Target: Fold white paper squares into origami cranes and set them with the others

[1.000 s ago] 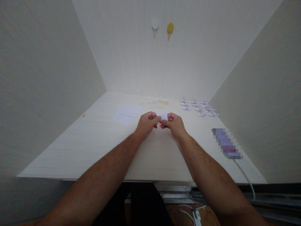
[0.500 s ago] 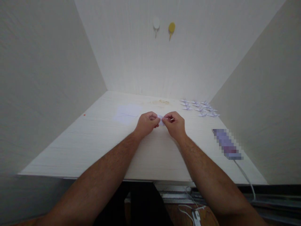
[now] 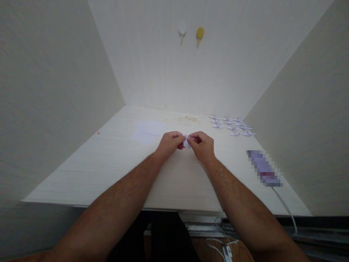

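Observation:
My left hand (image 3: 169,144) and my right hand (image 3: 203,145) meet over the middle of the white table (image 3: 109,171). Both pinch a small folded piece of pale paper (image 3: 187,140) between their fingertips, just above the tabletop. Only a sliver of the paper shows between the two hands. Fingers of both hands are curled in tight.
Flat white paper sheets (image 3: 148,130) lie beyond my left hand. Several small folded paper cranes (image 3: 231,125) sit at the far right. A pixelated flat device (image 3: 264,168) with a white cable (image 3: 285,205) lies near the right edge. Walls close in on three sides.
The hands have come closer together and the paper between them has been folded smaller; less of it shows now. The view has shifted slightly.

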